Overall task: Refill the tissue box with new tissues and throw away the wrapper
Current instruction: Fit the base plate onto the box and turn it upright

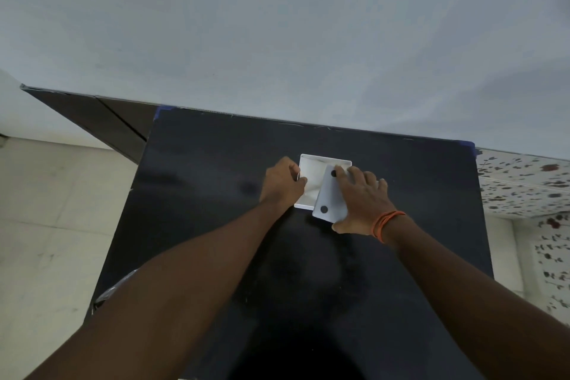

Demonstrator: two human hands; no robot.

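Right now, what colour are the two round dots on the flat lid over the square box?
Black dots on a white lid, in the head view.

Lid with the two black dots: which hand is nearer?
Right. The right hand lies on the lid, fingers over its right side. The left hand holds the left wall of the box, not touching the lid.

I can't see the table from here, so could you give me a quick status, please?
Left hand steadies tissue box. Right hand holds white panel askew over it. Box looks empty. Nothing in the way.
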